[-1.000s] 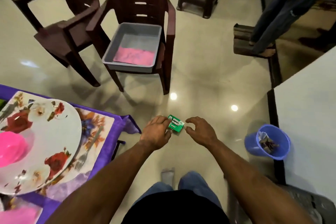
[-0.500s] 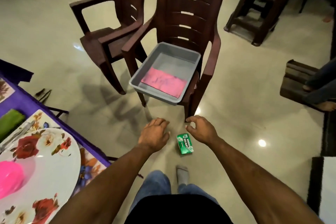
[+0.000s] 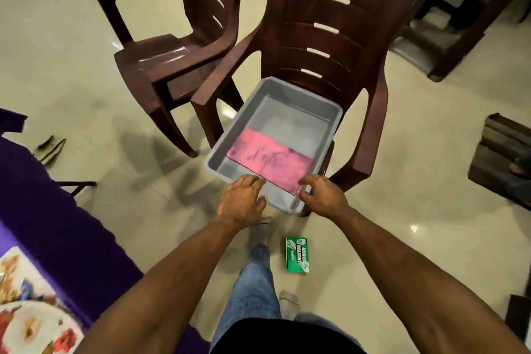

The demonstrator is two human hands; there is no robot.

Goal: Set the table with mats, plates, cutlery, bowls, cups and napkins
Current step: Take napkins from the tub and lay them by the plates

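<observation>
A grey plastic tub (image 3: 290, 88) sits on the seat of a dark brown chair (image 3: 330, 46). A pink napkin (image 3: 270, 158) lies flat in the tub's near half. My left hand (image 3: 240, 199) hovers over the tub's near rim with relaxed fingers and holds nothing. The loosely curled fingers of my right hand (image 3: 322, 195) are at the napkin's near right corner; a grip is not visible. A green packet (image 3: 297, 255) lies on the floor near my feet. The purple-clothed table (image 3: 43, 210) with a floral plate (image 3: 34, 330) is at the lower left.
A second brown chair (image 3: 172, 46) stands left of the first. A brown stool (image 3: 459, 8) is at the upper right. A low wooden step (image 3: 500, 149) lies on the right. The floor is glossy tile.
The green packet left my hands and now lies on the floor. I stepped toward the chair, and both hands have reached the tub's near edge.
</observation>
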